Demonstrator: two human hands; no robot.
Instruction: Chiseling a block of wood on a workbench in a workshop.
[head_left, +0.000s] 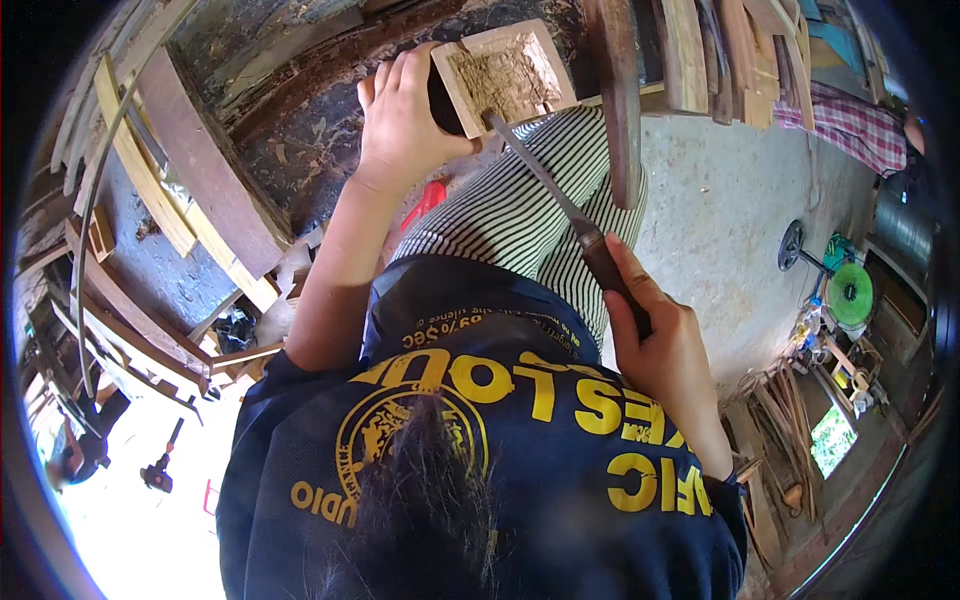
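Note:
My left hand (398, 125) grips a hollow square wooden block (553, 60) from its left side, fingers along the far part and thumb at the near part. Its pale inside is roughly carved, and the outer left wall is dark. In my right hand (660, 335) is a slim file-like tool (545, 180) with a long metal blade and a dark wooden handle, held with the index finger stretched along it. The blade slants up to the left and its tip meets the block's near rim. Whether the blade is a file or a chisel I cannot tell.
A dark curved wooden piece (615, 100) juts in beside my striped trousers. Planks (200, 150) lean at the left, and more boards (690, 55) stand at the far right. A green fan (850, 294) stands on the right. Something red (427, 203) lies beneath my left forearm.

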